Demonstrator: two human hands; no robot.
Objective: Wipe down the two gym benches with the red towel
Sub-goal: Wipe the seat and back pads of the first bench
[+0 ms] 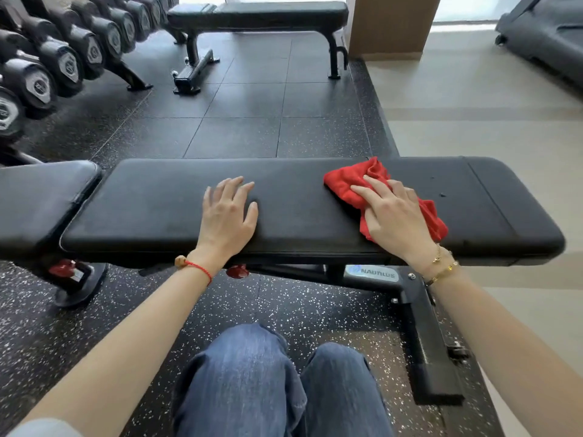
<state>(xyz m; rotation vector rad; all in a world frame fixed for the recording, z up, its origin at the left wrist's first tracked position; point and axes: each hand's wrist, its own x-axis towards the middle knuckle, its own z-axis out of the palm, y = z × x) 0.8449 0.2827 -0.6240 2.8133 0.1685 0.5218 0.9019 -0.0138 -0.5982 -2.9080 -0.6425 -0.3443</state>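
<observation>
A black padded gym bench (157,203) runs left to right straight in front of me, with its separate seat pad (38,197) at the left end. My left hand (228,212) rests flat on the middle of the long pad, fingers straight. My right hand (394,216) presses the crumpled red towel (347,181) onto the pad's right half with straight fingers; the towel sticks out past my fingertips and behind my palm. A second black bench (277,14) stands farther back across the dark rubber floor.
A rack of black dumbbells (69,55) lines the far left. A wooden pillar (391,26) stands behind the far bench's right end. Pale tiled floor (489,115) lies to the right, with a dark machine (545,36) at the top right. My knees (277,380) are below the near bench.
</observation>
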